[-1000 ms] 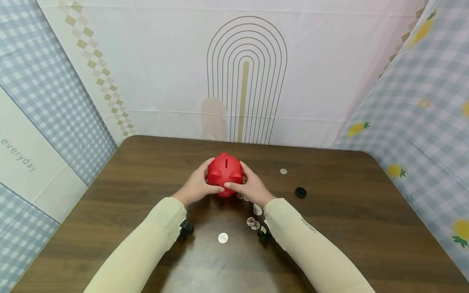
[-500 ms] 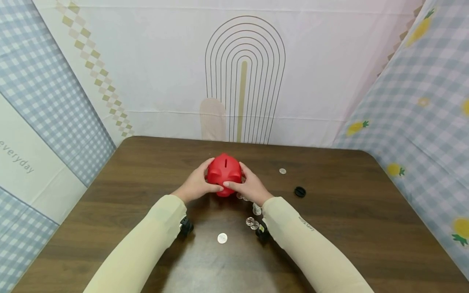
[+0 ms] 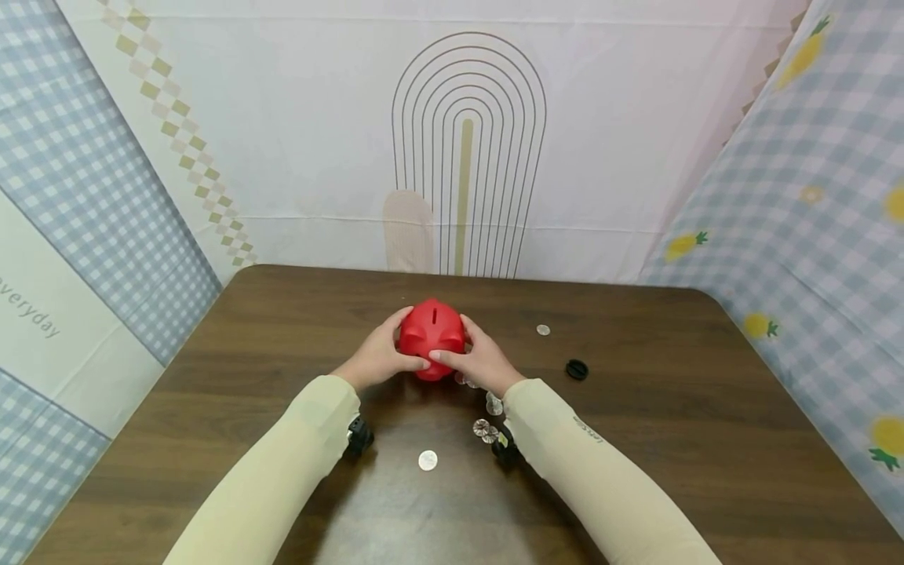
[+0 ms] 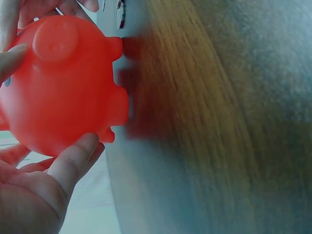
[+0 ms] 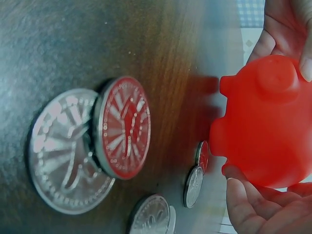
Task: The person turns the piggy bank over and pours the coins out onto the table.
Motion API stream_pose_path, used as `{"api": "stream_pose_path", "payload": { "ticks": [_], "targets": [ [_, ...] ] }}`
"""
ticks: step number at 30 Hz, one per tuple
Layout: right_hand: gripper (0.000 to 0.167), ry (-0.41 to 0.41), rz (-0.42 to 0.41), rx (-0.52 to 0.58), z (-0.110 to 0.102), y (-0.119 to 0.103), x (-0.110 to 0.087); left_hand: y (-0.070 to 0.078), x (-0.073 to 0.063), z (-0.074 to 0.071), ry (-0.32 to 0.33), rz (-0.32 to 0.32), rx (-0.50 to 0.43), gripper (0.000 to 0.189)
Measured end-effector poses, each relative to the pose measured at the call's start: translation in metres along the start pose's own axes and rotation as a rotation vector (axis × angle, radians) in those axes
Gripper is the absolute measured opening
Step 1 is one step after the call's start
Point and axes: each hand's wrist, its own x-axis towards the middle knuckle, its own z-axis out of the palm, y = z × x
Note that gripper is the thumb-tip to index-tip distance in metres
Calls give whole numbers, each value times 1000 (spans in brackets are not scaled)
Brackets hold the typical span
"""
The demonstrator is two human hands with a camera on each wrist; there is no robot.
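A red piggy bank (image 3: 431,333) is held between both hands near the middle of the table, its coin slot up and its snout toward me. My left hand (image 3: 376,359) grips its left side, thumb across the front. On the other side my right hand (image 3: 486,362) grips it the same way, the two thumbs nearly meeting. Its feet are at or just above the tabletop in the left wrist view; I cannot tell whether they touch. Silver coins (image 5: 73,151) lie overlapping in the right wrist view, beside the piggy bank (image 5: 268,122).
On the brown wooden table (image 3: 297,314) a round black cap (image 3: 577,369) lies to the right. One coin (image 3: 543,329) is behind it, and another coin (image 3: 427,461) lies nearer me. More coins (image 3: 493,404) are scattered by the right wrist. Patterned cloths hang around the table.
The hands keep the same hold on the piggy bank, which stays in place. Only the head view has shifted slightly.
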Motion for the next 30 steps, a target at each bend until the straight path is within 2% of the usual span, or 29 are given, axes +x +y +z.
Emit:
{"api": "stream_pose_path", "payload": {
  "ticks": [12,30],
  "targets": [
    [82,10,19,-5,0,0,1,-3,3,-1,7,-19,8,94],
    [80,-7,22,-2,-2,0,3,-6,5,-2,-12,-15,37,92]
  ]
}}
